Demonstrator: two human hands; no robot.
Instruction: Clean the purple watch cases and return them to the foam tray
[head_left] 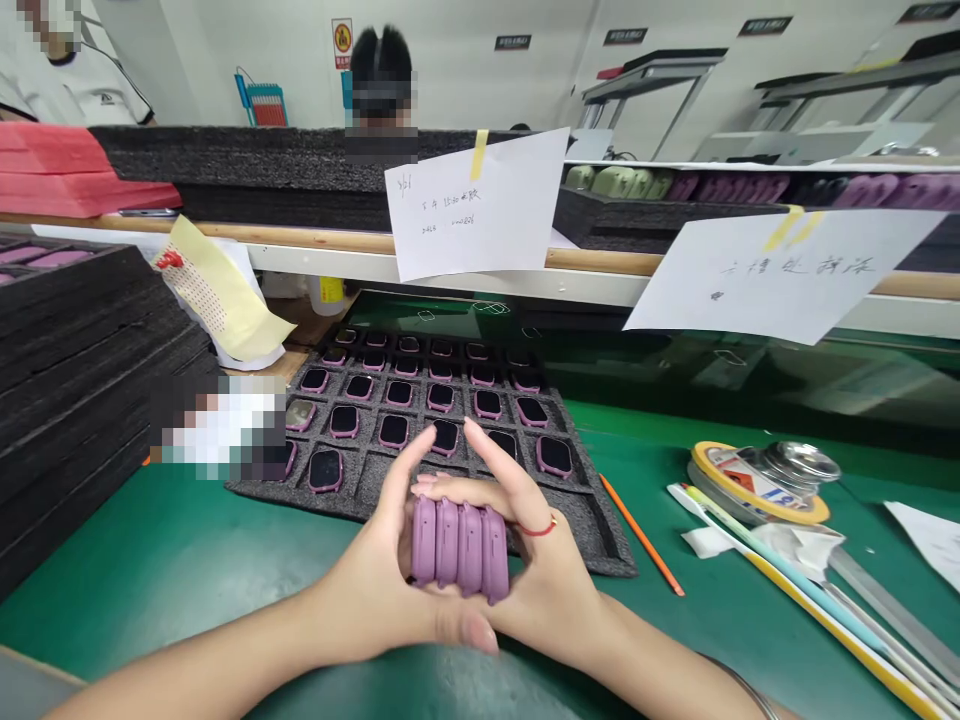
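Observation:
Between my two hands sits a row of several purple watch cases (459,548), stacked side by side with their narrow edges toward me. My left hand (386,570) closes round the left end of the row, and my right hand (536,560) presses on the right end. Both index fingers point up and forward, apart from each other. Just beyond the hands lies a dark foam tray (604,535) with purple-rimmed, black-faced watches (326,468) in many of its compartments. The front compartments are partly hidden by my hands.
Dark foam trays (82,390) are piled at the left. An orange pencil (641,535), a tape roll (705,480) and toothbrushes (802,590) lie on the green table (315,560) at the right. A shelf edge (322,255) with taped paper notes (480,215) crosses behind. Other people are farther back.

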